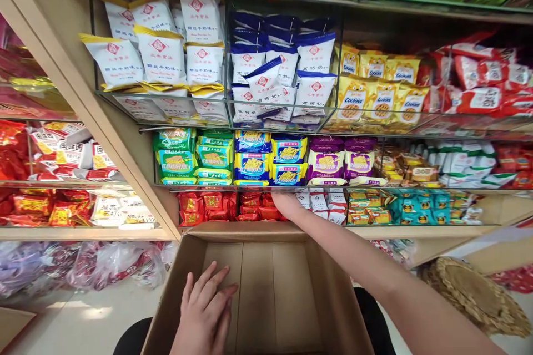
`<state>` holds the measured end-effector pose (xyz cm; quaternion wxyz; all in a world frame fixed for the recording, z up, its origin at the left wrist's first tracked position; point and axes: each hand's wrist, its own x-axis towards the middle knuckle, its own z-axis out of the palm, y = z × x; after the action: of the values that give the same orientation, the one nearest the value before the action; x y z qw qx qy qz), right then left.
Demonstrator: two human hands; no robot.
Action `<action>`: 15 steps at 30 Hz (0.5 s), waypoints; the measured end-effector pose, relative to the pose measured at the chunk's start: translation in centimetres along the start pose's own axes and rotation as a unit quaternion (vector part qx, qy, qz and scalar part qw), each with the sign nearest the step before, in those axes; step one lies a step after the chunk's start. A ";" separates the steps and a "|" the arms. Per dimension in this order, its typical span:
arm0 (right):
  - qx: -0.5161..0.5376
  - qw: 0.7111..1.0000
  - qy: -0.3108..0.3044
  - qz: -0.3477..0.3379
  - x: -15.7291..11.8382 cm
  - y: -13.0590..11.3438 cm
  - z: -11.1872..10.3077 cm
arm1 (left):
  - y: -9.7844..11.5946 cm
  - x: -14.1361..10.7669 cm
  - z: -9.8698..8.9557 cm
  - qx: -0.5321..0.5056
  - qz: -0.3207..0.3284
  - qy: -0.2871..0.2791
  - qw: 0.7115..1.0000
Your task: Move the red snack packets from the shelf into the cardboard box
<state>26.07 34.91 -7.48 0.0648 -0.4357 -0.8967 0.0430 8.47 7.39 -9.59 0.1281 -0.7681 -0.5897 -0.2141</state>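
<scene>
My left hand (205, 306) hovers over the left part of a cardboard box (256, 299), fingers spread and holding nothing. Bare cardboard shows across the visible box bottom. My right arm stretches past the box to the lowest shelf, where my right hand (287, 204) reaches in beneath the shelf above. Its fingers are hidden behind that shelf's edge. Red packets (255, 208) lie just left of that hand, and small white packets (318, 201) are just right of it. Directly above sit blue-and-yellow biscuit packs (252, 165) and purple biscuit packs (327, 165).
Higher up, glass-fronted compartments hold white snack packets (160, 58), yellow cookie packets (352, 100) and red-and-white packets (478, 75). A wooden upright (104, 111) divides the shelving on the left. Plastic bags (112, 266) lie on the floor; a woven straw item (474, 294) is at right.
</scene>
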 end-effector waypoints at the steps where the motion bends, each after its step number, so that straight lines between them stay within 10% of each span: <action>1: -0.009 1.000 0.006 -0.008 -0.6 0.1 -0.2 | 0.1 0.1 0.0 -0.021 -0.001 0.001 1.000; 6: -0.035 0.996 0.023 -0.083 -4.2 1.0 -2.2 | 1.1 1.3 0.5 -0.244 -0.069 0.006 0.967; 11: 0.143 0.981 0.102 -0.087 -8.6 -0.3 -3.8 | 3.1 5.6 0.9 -0.557 -0.272 0.055 0.783; 15: 0.499 0.865 0.057 0.003 -11.8 -3.1 -3.8 | 4.6 9.3 0.8 -0.657 -0.306 0.049 0.688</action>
<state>31.45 23.77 -4.19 0.3243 -0.3494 -0.7492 0.4598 15.07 14.45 -5.58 -0.4531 -0.4215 -0.4936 -0.6111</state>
